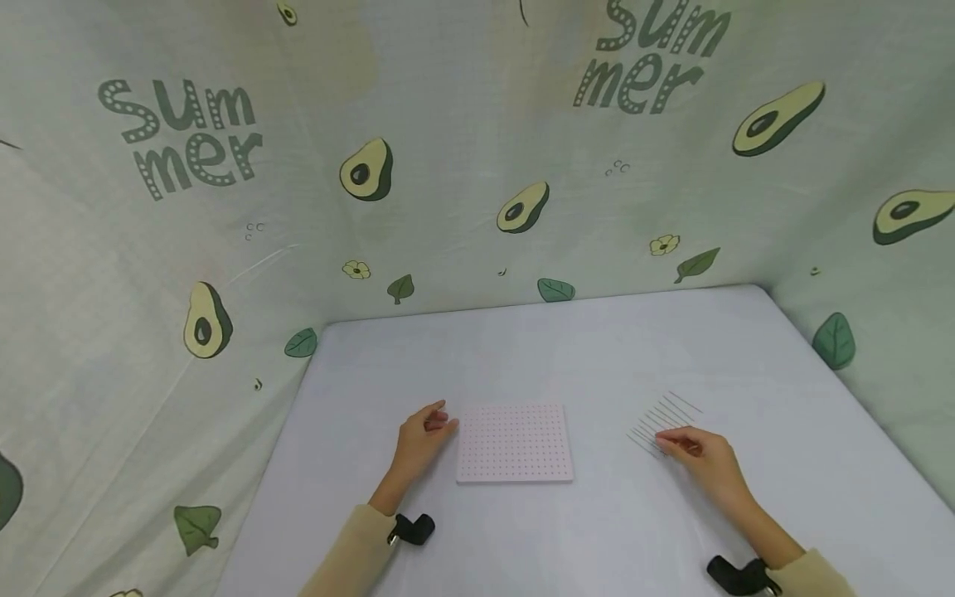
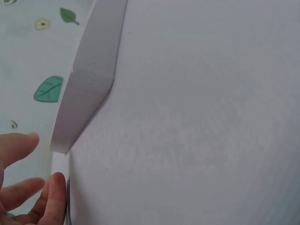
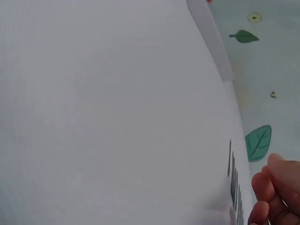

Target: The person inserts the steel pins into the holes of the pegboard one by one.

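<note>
The left grip (image 1: 422, 441), fingers relaxed, is just beside the dotted board (image 1: 515, 444) on the tabletop (image 1: 597, 352) — the right grip (image 1: 707, 461), fingertips together, is at the thin rods (image 1: 661, 417); I cannot tell if it pinches one.

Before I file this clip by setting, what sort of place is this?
Probably a small screened-off tabletop workspace: an avocado-print cloth rises behind a white table, which bears a pale pink dotted board and a row of thin rods.
</note>
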`<state>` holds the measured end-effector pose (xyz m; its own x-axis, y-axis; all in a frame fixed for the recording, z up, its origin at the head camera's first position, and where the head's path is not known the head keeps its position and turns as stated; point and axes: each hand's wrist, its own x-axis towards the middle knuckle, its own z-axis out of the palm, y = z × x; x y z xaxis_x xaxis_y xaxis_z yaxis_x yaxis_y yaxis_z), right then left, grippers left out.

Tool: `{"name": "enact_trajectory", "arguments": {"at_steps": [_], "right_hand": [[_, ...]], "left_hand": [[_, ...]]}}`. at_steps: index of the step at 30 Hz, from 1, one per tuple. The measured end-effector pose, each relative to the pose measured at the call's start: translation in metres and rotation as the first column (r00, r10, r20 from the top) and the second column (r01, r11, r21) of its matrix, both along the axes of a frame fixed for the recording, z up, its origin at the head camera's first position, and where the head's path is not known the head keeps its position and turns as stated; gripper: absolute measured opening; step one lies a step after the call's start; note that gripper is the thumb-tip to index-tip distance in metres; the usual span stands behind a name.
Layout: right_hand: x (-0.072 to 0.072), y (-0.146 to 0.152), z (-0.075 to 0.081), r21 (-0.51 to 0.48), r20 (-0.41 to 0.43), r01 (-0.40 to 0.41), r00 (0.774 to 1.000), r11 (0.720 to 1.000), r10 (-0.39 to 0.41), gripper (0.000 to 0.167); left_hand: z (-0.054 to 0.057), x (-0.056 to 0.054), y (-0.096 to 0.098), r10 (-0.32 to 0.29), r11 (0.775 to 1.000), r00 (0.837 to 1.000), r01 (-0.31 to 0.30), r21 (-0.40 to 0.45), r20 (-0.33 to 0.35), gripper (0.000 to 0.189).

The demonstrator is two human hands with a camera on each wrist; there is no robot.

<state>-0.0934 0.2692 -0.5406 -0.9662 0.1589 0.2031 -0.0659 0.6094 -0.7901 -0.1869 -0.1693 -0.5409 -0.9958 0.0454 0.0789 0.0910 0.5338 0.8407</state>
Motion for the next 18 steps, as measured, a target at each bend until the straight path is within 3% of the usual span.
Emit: {"name": "enact_trajectory", "arguments": {"at_steps": [7, 14, 18], "right_hand": [[0.0, -0.009, -0.006, 0.034, -0.015, 0.017, 1.0, 0.999, -0.016, 0.014], [-0.003, -0.016, -0.008, 0.044, -0.073, 0.022, 0.997, 0.999, -0.019, 0.01], [-0.002, -0.019, -0.011, 0.067, -0.098, 0.039, 0.995, 0.997, -0.032, 0.01]], "left_hand": [[-0.001, 0.005, 0.011, -0.013, 0.999, 0.999, 0.012, -0.035, -0.038, 0.027], [-0.003, 0.011, 0.014, 0.017, 0.998, 0.998, -0.02, -0.055, -0.068, 0.024], [-0.003, 0.012, 0.014, 0.0, 0.998, 0.997, -0.005, -0.067, -0.071, 0.023]]}}
